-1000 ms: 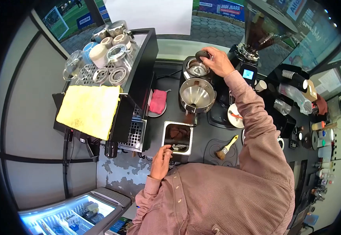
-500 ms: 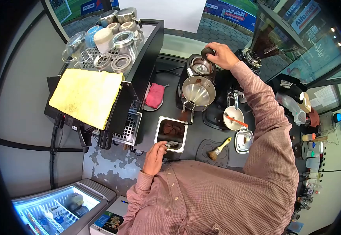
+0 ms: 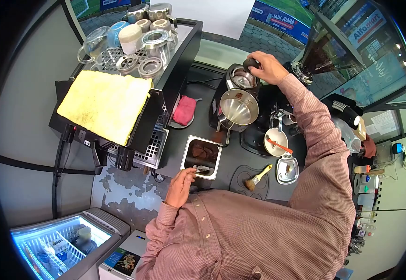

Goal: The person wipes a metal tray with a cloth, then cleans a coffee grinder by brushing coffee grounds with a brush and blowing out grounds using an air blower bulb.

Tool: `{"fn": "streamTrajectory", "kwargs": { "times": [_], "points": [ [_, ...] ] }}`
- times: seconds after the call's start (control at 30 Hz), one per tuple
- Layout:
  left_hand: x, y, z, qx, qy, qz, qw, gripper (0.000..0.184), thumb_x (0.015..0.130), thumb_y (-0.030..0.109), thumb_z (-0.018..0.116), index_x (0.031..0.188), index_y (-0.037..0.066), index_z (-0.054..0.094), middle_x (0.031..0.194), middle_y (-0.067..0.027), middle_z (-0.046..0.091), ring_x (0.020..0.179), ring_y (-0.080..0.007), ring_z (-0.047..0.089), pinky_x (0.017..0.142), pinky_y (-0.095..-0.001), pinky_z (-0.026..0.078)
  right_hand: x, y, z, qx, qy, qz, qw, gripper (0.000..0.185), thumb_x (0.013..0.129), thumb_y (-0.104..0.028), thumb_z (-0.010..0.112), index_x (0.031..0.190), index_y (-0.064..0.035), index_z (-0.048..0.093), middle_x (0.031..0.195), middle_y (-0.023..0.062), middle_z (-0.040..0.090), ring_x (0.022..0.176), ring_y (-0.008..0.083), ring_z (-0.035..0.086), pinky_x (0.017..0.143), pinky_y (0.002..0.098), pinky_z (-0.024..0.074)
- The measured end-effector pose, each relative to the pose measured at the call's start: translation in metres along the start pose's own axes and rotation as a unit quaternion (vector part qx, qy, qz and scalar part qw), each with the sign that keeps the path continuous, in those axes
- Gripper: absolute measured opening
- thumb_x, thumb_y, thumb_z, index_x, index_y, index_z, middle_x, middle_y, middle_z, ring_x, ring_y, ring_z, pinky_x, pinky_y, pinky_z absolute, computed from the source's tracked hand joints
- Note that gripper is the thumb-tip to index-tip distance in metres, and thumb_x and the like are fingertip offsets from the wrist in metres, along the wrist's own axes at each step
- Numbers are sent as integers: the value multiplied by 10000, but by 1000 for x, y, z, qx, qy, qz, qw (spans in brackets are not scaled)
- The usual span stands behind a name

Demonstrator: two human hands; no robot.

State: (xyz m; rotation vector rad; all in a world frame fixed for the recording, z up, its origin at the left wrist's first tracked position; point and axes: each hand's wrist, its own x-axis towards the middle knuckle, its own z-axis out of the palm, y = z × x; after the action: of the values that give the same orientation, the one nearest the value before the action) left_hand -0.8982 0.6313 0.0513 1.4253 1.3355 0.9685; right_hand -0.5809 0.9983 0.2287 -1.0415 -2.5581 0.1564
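At the back of the counter, my right hand [image 3: 269,69] is closed around a black knob [image 3: 251,64] at the top of a black machine [image 3: 216,100] with a clear round cover [image 3: 244,77]. A steel bowl [image 3: 239,106] sits at the machine's front, with a metal handle below it. My left hand [image 3: 179,187] is at the near edge of a square steel container [image 3: 184,156]. Its fingers pinch a small silver utensil [image 3: 202,168], whose exact kind I cannot make out. Dark brown grounds [image 3: 204,151] lie inside the container.
To the right are a yellow-handled brush [image 3: 258,178], a white cup [image 3: 274,148] with an orange-handled tool, and a small metal dish [image 3: 287,170]. A pink cloth [image 3: 184,110] lies near the coffee machine [image 3: 177,51], which carries cups and a yellow towel [image 3: 105,107]. A grinder hopper [image 3: 331,46] rises behind.
The camera view has shifted slightly. My right hand stays on the knob, and my left hand stays beside the steel container with the silver utensil.
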Motion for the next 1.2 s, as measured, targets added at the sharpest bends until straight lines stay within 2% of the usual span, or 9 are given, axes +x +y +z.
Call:
{"fn": "streamTrajectory", "kwargs": {
  "times": [0.07,0.23,0.33,0.5,0.7,0.93,1.0,1.13,1.2],
  "points": [
    [-1,0,-1,-1,0,-1,1000,382,1125,300,437,1283,8,626,1044,-130,696,911,-224,692,856,-341,540,0,5,0,-29,11,-37,999,348,876,-172,694,1174,-2,636,998,175,664,856,306,663,752,381,527],
    [-4,-3,2,-9,-3,-1,1000,383,1123,299,438,1282,7,630,1043,-137,698,910,-226,694,853,-340,541,-5,-9,-10,41,-26,54,997,335,869,-178,691,1157,-10,652,969,141,689,810,255,660,733,371,533],
    [-5,-6,3,-8,-7,1,1000,384,1122,298,438,1282,8,632,1041,-138,700,909,-227,696,849,-340,543,-9,0,-5,57,4,59,997,330,880,-188,695,1162,-21,660,921,131,699,756,228,650,702,360,529],
    [-3,-4,6,-11,-11,2,1000,394,1123,303,433,1279,1,632,1039,-139,701,915,-225,699,851,-337,543,-17,-4,-3,134,-15,144,980,338,900,-225,746,1181,-52,669,847,60,689,710,137,614,665,323,508],
    [-1,1,10,-2,-29,-14,999,415,1126,323,428,1285,-8,622,1048,-136,696,949,-221,694,871,-332,540,-18,7,7,70,71,68,993,320,870,-181,710,1149,-31,667,958,144,701,795,243,656,733,354,529],
    [4,5,16,6,-29,-5,1000,483,1136,378,390,1269,-23,624,1012,-119,699,914,-198,669,832,-322,526,-18,4,-1,88,11,87,992,320,883,-188,702,1149,-14,660,979,164,704,819,281,679,741,386,539],
    [5,4,17,5,-25,-4,1000,498,1135,397,386,1264,-23,623,1001,-118,696,914,-203,668,840,-327,526,-17,-1,-2,66,-7,68,996,319,890,-194,693,1130,11,645,1041,228,695,1002,400,672,880,456,534],
    [6,1,19,0,-24,2,1000,511,1135,409,379,1261,-22,625,999,-118,691,918,-202,668,854,-331,527,-12,1,3,43,-14,38,998,316,892,-197,696,1132,3,649,1045,226,695,993,406,671,885,456,533],
    [8,1,19,8,-28,-1,1000,376,1119,287,439,1270,0,628,1035,-141,701,923,-234,704,855,-344,549,-9,4,5,36,29,-6,999,318,886,-176,706,1150,-4,662,1002,171,698,813,297,678,736,386,535]
  ]
}}
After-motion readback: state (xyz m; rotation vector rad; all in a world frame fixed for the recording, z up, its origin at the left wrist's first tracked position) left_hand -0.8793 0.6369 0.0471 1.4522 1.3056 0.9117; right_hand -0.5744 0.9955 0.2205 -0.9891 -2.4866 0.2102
